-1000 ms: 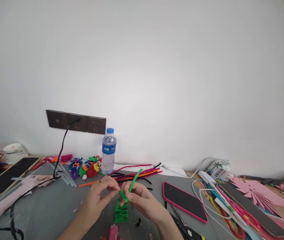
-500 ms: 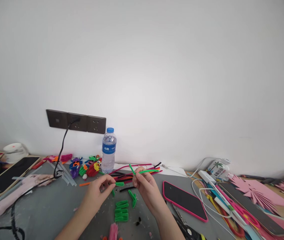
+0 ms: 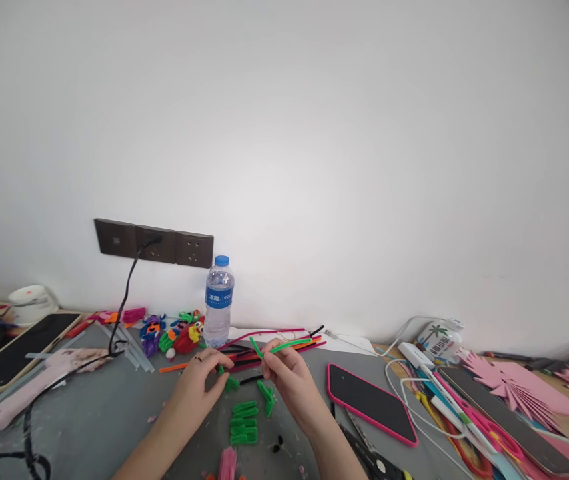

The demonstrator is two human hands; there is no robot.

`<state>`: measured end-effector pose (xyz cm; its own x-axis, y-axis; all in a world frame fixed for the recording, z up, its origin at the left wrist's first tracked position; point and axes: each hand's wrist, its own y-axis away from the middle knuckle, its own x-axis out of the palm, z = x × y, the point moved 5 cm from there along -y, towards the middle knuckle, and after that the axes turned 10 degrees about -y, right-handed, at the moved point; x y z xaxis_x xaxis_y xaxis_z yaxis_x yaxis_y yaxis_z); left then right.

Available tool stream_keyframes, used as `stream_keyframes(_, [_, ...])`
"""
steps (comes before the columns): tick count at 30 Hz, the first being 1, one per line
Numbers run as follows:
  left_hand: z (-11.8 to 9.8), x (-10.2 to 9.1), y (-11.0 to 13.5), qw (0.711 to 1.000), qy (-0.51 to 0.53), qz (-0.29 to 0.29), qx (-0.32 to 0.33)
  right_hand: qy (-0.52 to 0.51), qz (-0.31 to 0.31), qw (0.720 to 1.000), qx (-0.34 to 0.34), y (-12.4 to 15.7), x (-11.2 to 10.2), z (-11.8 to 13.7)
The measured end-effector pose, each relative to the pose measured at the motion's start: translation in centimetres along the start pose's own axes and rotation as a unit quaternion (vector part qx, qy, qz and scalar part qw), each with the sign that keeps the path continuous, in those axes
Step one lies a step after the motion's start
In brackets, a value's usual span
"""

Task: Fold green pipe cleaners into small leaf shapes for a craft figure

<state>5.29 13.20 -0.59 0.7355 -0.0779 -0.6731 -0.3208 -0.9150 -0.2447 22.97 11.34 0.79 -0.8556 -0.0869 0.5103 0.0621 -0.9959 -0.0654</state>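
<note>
My right hand [image 3: 287, 373] pinches a bent green pipe cleaner [image 3: 291, 345]; one end points right and a shorter end sticks up at the left. My left hand [image 3: 201, 380], with a ring on one finger, is closed with thumb and forefinger around a short green pipe cleaner piece [image 3: 221, 369]. Just beyond its thumb is a folded green piece [image 3: 233, 383]. On the grey mat [image 3: 184, 443] between my forearms lie several folded green pieces [image 3: 244, 423] and a bent green piece [image 3: 266, 398], with a pink bundle [image 3: 227, 464] nearer me.
Behind my hands stand a water bottle [image 3: 219, 303] and small pipe cleaner figures [image 3: 184, 333]. Loose pipe cleaners [image 3: 264, 331] lie by the wall. A phone [image 3: 371, 403] and black scissors [image 3: 377, 460] are at right. At left lie a pink glue gun [image 3: 39, 387] and its cord [image 3: 127, 287].
My left hand has lowered its fingers toward the mat, and the folded green piece at its fingertips now sits lower. My right hand has shifted slightly left with the bent green pipe cleaner.
</note>
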Motion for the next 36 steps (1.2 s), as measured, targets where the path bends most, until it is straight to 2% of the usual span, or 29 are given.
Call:
stream_keyframes(3, [-0.9, 0.2, 0.0, 0.993, 0.106, 0.034, -0.041, 0.059, 0.017, 0.998, -0.025, 0.1, 0.5, 0.1])
stream_keyframes(6, [-1.8, 0.5, 0.0, 0.973, 0.213, 0.066, -0.064, 0.077, 0.049, 0.995, -0.037, 0.1, 1.1, -0.1])
stream_keyframes(11, [-1.9, 0.7, 0.2, 0.949, 0.287, 0.078, -0.102, 0.116, 0.08, 0.988, -0.06, 0.1, 1.8, -0.4])
stream_keyframes(15, [-1.7, 0.9, 0.4, 0.945, 0.298, 0.088, -0.106, 0.136, 0.082, 0.986, -0.048, 0.2, 2.0, -0.6])
stream_keyframes(19, [-1.7, 1.0, 0.3, 0.942, 0.303, 0.099, -0.104, 0.086, 0.084, 0.993, -0.015, 0.3, 2.0, -0.6])
stream_keyframes(24, [-2.0, 0.7, 0.3, 0.954, 0.266, 0.105, -0.09, 0.043, 0.03, 0.998, -0.018, 0.2, 1.3, -0.1])
stream_keyframes(27, [-2.4, 1.0, 0.6, 0.955, 0.252, 0.138, -0.07, 0.047, 0.019, 0.998, -0.03, 0.3, 1.1, 0.2])
stream_keyframes(31, [-2.8, 1.4, 1.1, 0.952, 0.236, 0.188, -0.049, 0.059, 0.046, 0.997, -0.032, 0.5, 1.4, 0.4])
stream_keyframes(34, [-3.2, 1.4, 1.3, 0.953, 0.22, 0.206, -0.032, 0.058, 0.083, 0.995, 0.004, 0.6, 1.7, 0.0])
stream_keyframes(36, [-3.3, 1.4, 1.3, 0.951, 0.22, 0.217, -0.03, 0.055, 0.086, 0.994, 0.03, 0.6, 1.6, -0.3])
